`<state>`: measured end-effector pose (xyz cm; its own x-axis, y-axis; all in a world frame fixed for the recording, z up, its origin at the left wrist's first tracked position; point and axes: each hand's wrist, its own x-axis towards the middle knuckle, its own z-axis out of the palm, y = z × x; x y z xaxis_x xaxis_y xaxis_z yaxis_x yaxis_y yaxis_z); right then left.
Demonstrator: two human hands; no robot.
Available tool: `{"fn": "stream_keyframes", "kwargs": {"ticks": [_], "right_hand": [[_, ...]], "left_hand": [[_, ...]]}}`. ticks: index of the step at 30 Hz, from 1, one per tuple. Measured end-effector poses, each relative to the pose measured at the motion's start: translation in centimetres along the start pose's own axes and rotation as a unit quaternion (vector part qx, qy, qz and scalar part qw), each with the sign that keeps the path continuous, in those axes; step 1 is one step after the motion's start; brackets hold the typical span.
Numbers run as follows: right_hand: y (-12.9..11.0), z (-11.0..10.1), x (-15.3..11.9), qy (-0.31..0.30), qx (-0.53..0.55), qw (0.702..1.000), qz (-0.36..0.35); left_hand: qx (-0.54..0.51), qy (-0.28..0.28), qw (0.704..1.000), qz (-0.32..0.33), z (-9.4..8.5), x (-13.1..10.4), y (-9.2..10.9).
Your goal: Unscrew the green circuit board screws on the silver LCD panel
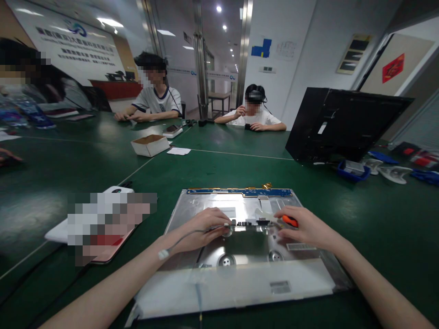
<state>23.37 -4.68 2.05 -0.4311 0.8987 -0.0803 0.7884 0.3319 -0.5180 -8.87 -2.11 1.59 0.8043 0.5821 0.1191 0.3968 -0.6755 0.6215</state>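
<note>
A metal-backed display panel (212, 203) lies on the green table in front of me, with a blue circuit strip (219, 192) along its far edge. Over its middle, a small circuit board (252, 223) with connectors shows edge-on. My left hand (206, 226) pinches the board's left end, and a grey cable (185, 236) with a white plug runs over that wrist. At the board's right end is my right hand (303, 226), its fingers closed. An orange-and-black tool handle (290, 221) sits in that hand; its tip is hidden. A flat ribbon cable (265, 204) runs from the strip.
Two phones (116, 242) lie at left, beside black cables. Further off are a small open box (150, 145) and a white paper (179, 151). A black monitor casing (343, 123) stands at right, near a blue tray (353, 170). Several people sit around the table.
</note>
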Motion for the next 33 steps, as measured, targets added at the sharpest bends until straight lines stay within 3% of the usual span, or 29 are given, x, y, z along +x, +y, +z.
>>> {"fn": "stream_keyframes", "kwargs": {"ticks": [6, 14, 25, 33], "right_hand": [[-0.2, 1.2, 0.3, -0.021, 0.017, 0.999, 0.027], [-0.1, 1.7, 0.9, 0.015, -0.009, 0.999, -0.048], [0.2, 1.6, 1.1, 0.033, -0.03, 0.998, -0.047], [0.5, 1.7, 1.2, 0.037, -0.042, 0.998, -0.041]], "left_hand": [[-0.006, -0.023, 1.0, -0.005, 0.0, 0.1, 0.1], [0.042, -0.009, 0.999, 0.008, 0.2, -0.2, -0.4], [0.053, -0.012, 0.998, -0.018, 0.3, -0.2, 0.0], [0.015, -0.013, 0.999, -0.045, -1.9, -0.7, -0.2]]}}
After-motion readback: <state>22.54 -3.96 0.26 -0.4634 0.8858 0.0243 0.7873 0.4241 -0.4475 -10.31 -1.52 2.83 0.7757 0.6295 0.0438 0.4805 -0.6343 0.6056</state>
